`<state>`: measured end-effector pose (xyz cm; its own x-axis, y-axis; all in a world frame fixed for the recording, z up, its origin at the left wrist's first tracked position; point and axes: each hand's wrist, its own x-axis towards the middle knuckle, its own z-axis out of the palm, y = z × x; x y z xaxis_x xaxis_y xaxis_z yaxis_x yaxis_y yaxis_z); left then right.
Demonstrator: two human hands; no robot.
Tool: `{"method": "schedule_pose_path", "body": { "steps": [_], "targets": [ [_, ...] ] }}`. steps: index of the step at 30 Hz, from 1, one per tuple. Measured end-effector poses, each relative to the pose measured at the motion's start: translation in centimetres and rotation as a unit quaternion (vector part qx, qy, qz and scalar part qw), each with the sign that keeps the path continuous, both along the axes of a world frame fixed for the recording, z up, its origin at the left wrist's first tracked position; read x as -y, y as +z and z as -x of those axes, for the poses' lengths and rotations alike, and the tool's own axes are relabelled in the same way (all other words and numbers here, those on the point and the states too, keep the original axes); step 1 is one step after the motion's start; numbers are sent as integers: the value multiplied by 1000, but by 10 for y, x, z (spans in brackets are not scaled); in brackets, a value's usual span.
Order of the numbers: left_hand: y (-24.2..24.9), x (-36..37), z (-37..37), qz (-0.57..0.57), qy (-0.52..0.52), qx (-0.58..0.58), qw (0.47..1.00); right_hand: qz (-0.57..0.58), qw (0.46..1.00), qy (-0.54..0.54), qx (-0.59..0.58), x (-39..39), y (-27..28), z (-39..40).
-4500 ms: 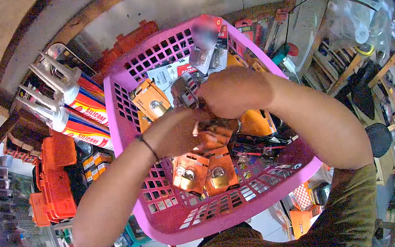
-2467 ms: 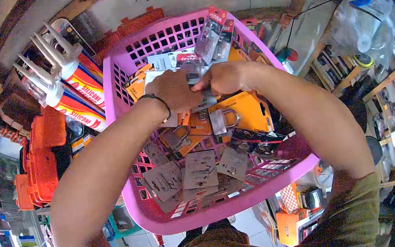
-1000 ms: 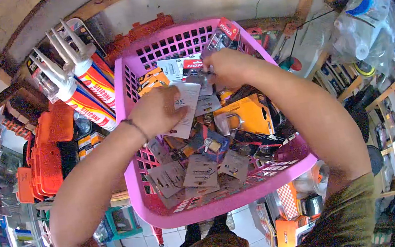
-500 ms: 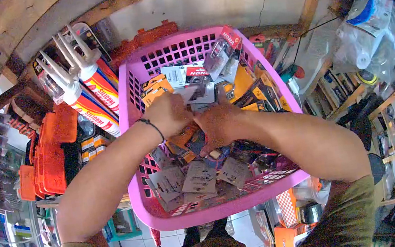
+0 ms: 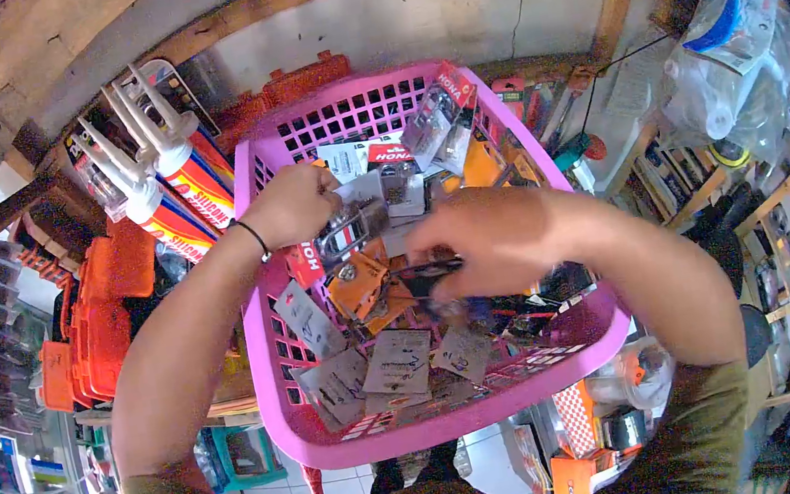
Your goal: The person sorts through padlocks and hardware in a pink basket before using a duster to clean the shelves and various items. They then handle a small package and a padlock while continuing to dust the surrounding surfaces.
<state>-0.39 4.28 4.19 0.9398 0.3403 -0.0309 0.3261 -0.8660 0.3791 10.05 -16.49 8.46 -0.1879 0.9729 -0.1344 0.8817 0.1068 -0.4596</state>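
Step in hand: both hands working among carded packs inside the pink basket [image 5: 461,428]. Left hand [image 5: 289,207] is over the left side, fingers curled closed at the upper edge of a red-labelled blister pack [image 5: 354,232]; looks like a light edge pinch, pack tilted, red label toward the left rim. Right hand [image 5: 495,238] reaches in from the right, blurred, fingers part-curled beside a dark slim piece [image 5: 430,268]; can't tell if that grip has hold of it or is only touching. Just below the blister pack, between the hands: orange padlock card [image 5: 360,284], tilted on the heap. Near end of basket: grey cards [image 5: 398,362] lying overlapped, handwriting visible on some. Far end: another red-labelled pack [image 5: 396,178] beside a white card [image 5: 343,160], and a clear pack [image 5: 439,119] leaning by the far right corner. Silicone tubes [image 5: 197,190] stand outside, left of the basket; orange case [image 5: 111,312] farther left. My read: any move from here calls for keeping the left pinch on the pack's edge and clearing it from the padlock card without dragging. Right grip needs a definite hold on one piece, since the packs overlap and could snag or slide.
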Motion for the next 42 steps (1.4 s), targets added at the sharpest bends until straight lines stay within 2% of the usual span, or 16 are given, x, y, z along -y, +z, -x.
{"method": "schedule_pose_path", "body": {
  "steps": [4,6,7,12,14,15,17,20,24,26,27,29,32,35,40,42],
  "targets": [
    [11,-7,-5,9,-70,-15,997,93,993,72,4,34,10,-4],
    [16,-14,-8,-58,-244,26,968,161,982,22,100,42,10,8],
    [19,-27,-17,-184,-418,-46,888,225,954,-29,194,42,10,12],
    [9,-26,-48,13,-261,-199,944,119,972,-106,175,16,10,13],
    [9,-15,-60,113,-173,-267,941,-132,968,-169,127,1,-12,6],
    [44,20,-43,232,-57,-247,939,-134,969,-166,127,-10,-22,2],
    [39,25,-41,280,-31,-216,935,-231,947,-218,46,-31,-43,-5],
    [33,19,-39,385,-3,-182,905,-218,955,-172,-100,-38,-65,-14],
    [-6,-22,-37,537,-64,-137,830,-144,978,-138,-67,-42,-65,-15],
    [-18,-35,-37,77,-106,-5,991,-177,972,-157,-19,-42,-61,-12],
    [-17,-35,-33,78,-106,-4,991,-179,965,-192,0,-42,-63,-12],
    [-15,-35,-24,-154,65,106,980,-187,953,-234,-56,-41,-63,-18],
    [-30,-47,-21,-239,39,-96,966,-161,886,-409,-149,-43,-60,-36],
    [-31,-34,-27,-268,61,-197,941,-233,846,-415,-240,-46,-69,-64],
    [-32,-44,-38,-304,50,-250,918,-186,851,-488,-50,-37,-54,-55],
    [-37,-55,-48,-266,-39,-356,895,-197,830,-521,-10,-39,-58,-54]
  ]
}}
